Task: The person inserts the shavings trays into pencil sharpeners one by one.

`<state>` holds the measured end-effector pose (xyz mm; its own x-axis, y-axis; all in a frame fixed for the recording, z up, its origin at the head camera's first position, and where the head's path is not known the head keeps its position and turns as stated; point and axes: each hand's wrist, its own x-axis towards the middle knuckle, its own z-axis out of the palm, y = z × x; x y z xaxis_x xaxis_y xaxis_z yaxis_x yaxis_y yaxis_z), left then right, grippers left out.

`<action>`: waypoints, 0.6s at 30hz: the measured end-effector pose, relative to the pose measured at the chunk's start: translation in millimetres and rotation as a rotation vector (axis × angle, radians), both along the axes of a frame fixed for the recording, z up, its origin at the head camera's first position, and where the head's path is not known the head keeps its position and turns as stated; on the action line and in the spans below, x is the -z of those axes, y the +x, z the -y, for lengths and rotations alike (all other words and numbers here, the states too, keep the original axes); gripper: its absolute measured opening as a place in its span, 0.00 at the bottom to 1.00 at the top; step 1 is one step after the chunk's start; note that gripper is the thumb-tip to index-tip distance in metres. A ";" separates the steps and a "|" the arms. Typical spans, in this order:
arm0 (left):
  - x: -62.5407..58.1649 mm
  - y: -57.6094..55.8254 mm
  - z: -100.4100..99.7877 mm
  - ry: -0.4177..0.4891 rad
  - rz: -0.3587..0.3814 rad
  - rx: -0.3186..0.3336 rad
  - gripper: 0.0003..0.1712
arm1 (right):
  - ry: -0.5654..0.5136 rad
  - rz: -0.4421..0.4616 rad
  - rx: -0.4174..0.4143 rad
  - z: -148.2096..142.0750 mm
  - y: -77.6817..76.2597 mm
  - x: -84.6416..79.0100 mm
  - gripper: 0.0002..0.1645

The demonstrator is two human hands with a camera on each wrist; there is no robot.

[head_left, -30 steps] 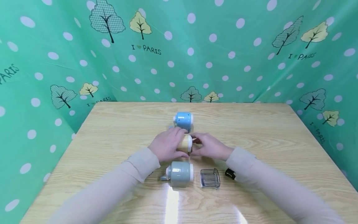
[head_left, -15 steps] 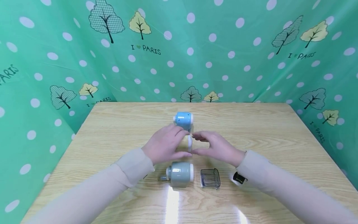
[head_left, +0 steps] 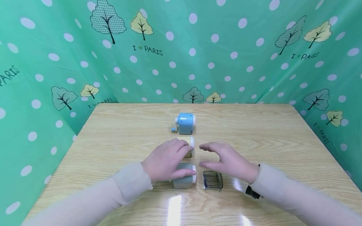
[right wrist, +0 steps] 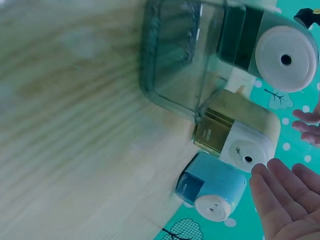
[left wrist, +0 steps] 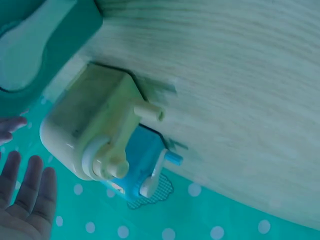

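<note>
Three hand-crank pencil sharpeners stand in a column: a blue sharpener (head_left: pixel 185 124) at the back, a yellow sharpener (head_left: pixel 186 140) in the middle and a grey-green sharpener (head_left: pixel 182 184) nearest me. My left hand (head_left: pixel 167 158) hovers over the yellow and grey-green ones, thumb and fingers spread, partly hiding both. To their right, my right hand (head_left: pixel 230 160) is held with fingers and thumb apart, nothing between them. Just below it lies a clear smoky drawer (head_left: pixel 212 181), detached, beside the grey-green sharpener. In the right wrist view, white fronts with pencil holes show on the sharpeners.
All of this sits on a wood-grain table (head_left: pixel 271 131). A green dotted curtain (head_left: pixel 240 69) hangs behind and along the sides. A black band (head_left: pixel 252 192) shows under the right sleeve.
Both hands have come away from the yellow sharpener and shifted toward me. The left now spans over the grey-green sharpener; the right has backed off to the right. The sharpeners stay in place.
</note>
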<state>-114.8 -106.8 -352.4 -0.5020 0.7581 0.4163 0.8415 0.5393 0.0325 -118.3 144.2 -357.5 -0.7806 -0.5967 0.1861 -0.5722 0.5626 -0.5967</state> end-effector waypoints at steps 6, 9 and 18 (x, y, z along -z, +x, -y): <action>3.1 8.8 -0.6 -0.011 0.036 -0.010 0.45 | 0.034 0.029 0.029 -8.4 11.7 5.7 0.44; 4.8 13.0 -0.2 -0.020 0.060 -0.017 0.46 | 0.055 0.047 0.061 -13.7 17.8 9.1 0.45; 12.1 22.7 1.0 -0.017 0.100 -0.034 0.46 | 0.087 0.136 0.126 -26.1 31.5 21.2 0.45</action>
